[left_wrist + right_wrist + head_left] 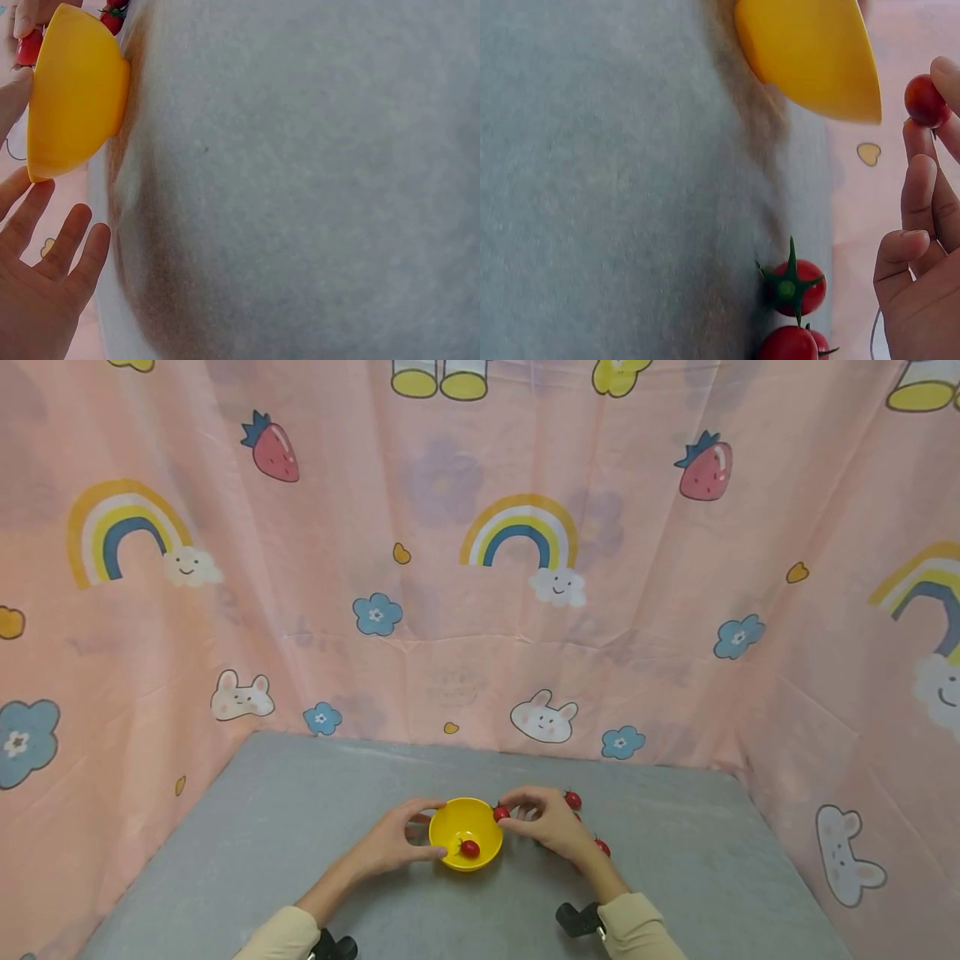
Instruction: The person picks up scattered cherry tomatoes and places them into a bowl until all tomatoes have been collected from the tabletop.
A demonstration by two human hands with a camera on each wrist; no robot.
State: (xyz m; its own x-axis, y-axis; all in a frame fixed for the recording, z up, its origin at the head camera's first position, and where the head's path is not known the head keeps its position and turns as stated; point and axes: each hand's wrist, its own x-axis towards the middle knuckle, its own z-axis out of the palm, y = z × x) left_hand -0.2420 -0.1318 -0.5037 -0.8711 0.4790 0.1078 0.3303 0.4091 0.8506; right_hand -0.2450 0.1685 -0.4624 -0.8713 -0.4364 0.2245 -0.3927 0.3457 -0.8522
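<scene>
A yellow bowl [466,858] stands upright on the grey table, with one cherry tomato [470,849] inside. My left hand [388,838] holds the bowl's left side, thumb at the near rim and fingertips at the far rim; its other fingers [88,255] spread away from the bowl. Between thumb and fingertips, my right hand [551,822] pinches another cherry tomato [925,101] just above the bowl's right rim. Several more cherry tomatoes [799,287] with green stems lie on the table beneath and beyond the right hand, which partly hides them in the head view.
The grey table [360,777] reaches back to a pink curtain [420,677] printed with rainbows, strawberries and rabbits. It also hangs along both sides. A loose cherry tomato [573,799] lies behind the right hand, another cherry tomato [602,848] to its right.
</scene>
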